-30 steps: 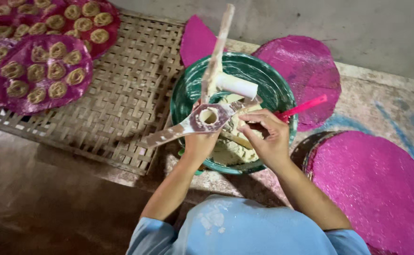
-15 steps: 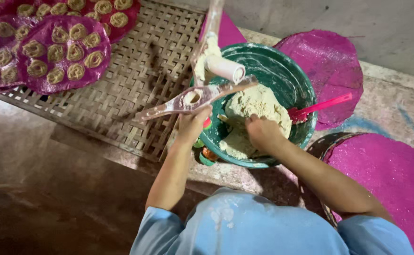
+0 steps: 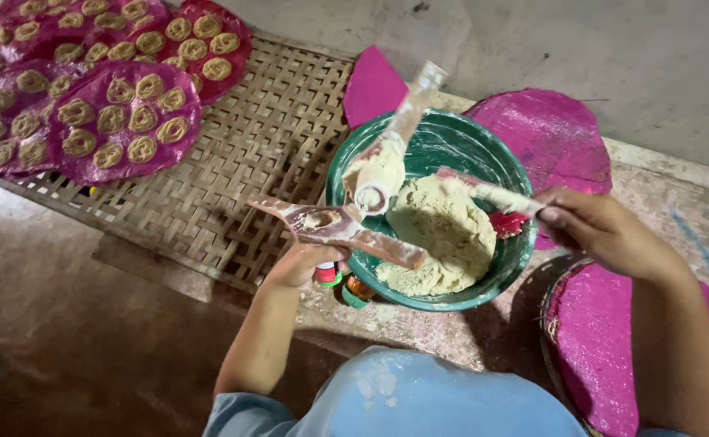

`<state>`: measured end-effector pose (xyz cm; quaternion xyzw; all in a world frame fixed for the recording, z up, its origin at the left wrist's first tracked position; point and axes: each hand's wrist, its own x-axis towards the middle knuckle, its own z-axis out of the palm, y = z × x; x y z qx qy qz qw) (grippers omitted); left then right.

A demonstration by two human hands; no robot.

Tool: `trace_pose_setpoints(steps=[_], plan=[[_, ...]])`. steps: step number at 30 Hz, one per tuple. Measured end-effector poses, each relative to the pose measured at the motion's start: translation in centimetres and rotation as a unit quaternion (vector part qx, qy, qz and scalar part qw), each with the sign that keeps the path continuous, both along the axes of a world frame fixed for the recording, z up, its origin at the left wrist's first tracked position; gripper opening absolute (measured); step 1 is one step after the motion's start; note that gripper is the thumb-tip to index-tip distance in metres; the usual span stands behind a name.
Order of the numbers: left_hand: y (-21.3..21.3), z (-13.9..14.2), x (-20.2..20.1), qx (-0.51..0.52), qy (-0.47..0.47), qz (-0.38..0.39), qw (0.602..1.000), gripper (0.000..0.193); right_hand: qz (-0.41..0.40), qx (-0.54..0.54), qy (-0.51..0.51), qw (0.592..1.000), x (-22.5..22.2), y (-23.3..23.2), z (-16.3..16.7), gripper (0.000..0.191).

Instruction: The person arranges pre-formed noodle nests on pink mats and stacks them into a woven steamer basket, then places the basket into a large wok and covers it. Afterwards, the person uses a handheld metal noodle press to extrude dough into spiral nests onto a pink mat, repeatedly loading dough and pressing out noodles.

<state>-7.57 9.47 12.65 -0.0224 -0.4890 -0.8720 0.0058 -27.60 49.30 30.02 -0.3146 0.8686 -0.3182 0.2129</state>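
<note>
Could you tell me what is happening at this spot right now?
A person works over a green bowl of pale dough. The left hand holds a dough-smeared wooden press at the bowl's rim, its plunger part raised and caked with dough. The right hand grips a pink-handled scraper reaching into the bowl. Pink discs carrying coiled dough pieces lie on a woven mat.

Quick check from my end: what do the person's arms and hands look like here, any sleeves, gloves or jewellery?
Both hands are bare: no gloves on the left hand or the right hand, and no rings, watch or bracelets show. The forearms are uncovered too. Short light blue sleeves show near the bottom edge, part of a light blue top with a few pale smears on the front.
</note>
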Motion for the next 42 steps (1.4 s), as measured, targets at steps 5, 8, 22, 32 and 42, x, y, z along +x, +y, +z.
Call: trace_pose_setpoints(steps=[5, 8, 22, 32, 42], plan=[[2.0, 1.0, -1.3, -0.025, -0.056, -0.056, 0.997, 0.06, -0.007, 0.05, 0.281, 0.958, 2.8, -2.6, 5.4, 0.041], [3.0, 2.2, -1.3, -0.054, -0.025, -0.072, 0.996, 0.051, 0.069, 0.021, 0.312, 0.947, 3.0, -3.4, 6.7, 0.045], [9.6, 5.4, -5.0, -0.102, 0.094, 0.103, 0.985, 0.02, -0.049, -0.189, 0.091, 0.977, 5.4, -6.2, -10.0, 0.039], [13.1, 3.9, -6.6, -0.092, 0.046, 0.082, 0.991, 0.015, -0.148, -0.333, 0.039, 0.93, 2.9, -2.9, -13.6, 0.016], [17.3, 6.8, -6.8, -0.143, -0.016, 0.074, 0.987, 0.047, -0.146, -0.449, 0.086, 0.877, 7.0, -9.7, -16.8, 0.02]])
